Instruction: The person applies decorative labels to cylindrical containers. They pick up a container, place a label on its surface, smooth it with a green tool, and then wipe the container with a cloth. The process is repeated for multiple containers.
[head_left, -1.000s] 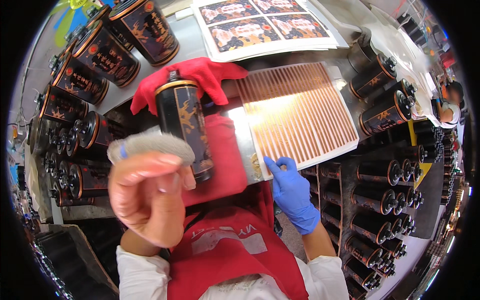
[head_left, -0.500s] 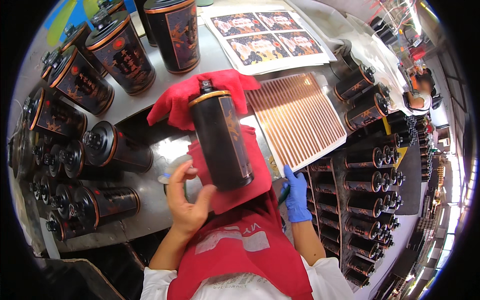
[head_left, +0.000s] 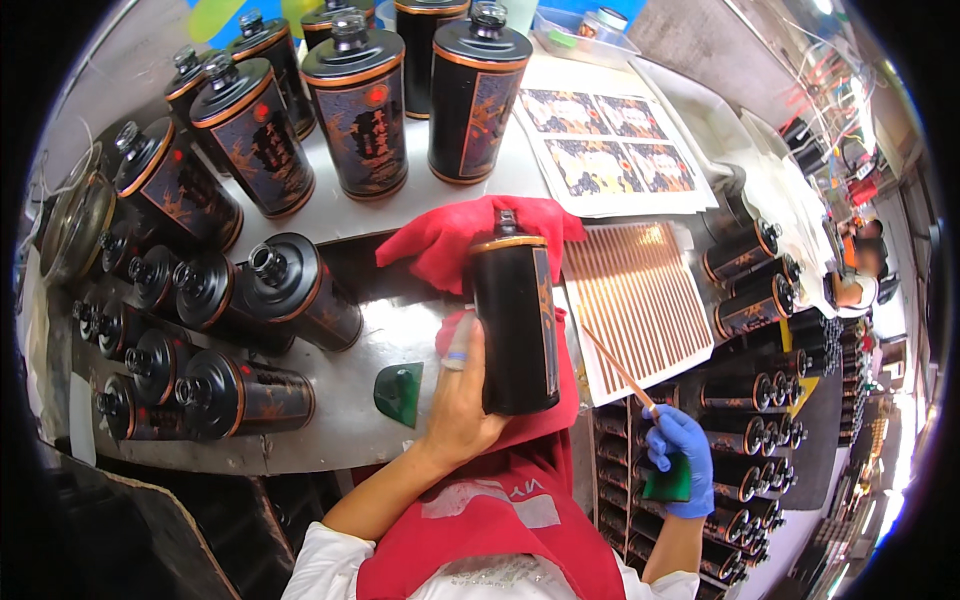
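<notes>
A black bottle (head_left: pixel 510 330) with a copper-coloured shoulder band and a decorated side panel lies on red cloth (head_left: pixel 440 240), its neck pointing away from me. My bare left hand (head_left: pixel 462 405) grips its left side near the base; some fingers are hidden behind it. One finger wears a pale wrapping. My right hand (head_left: pixel 684 440), in a blue glove, pinches the end of a thin copper-coloured strip (head_left: pixel 622 370). A green flat scraper (head_left: pixel 668 480) is tucked in that same hand. The strip's far end lies over a sheet of matching strips (head_left: pixel 645 290).
Decorated black bottles (head_left: pixel 360 120) stand along the back and left of the metal table (head_left: pixel 340 415). A second green piece (head_left: pixel 398 393) lies left of my left hand. Printed label sheets (head_left: pixel 610 140) lie at the back. Racked bottles (head_left: pixel 730 435) fill the right. A person (head_left: pixel 857 290) is far right.
My left hand has closed on the bottle's side. My right hand has moved back from the sheet's near edge and now holds a strip. The view has shifted, and a green piece shows on the table.
</notes>
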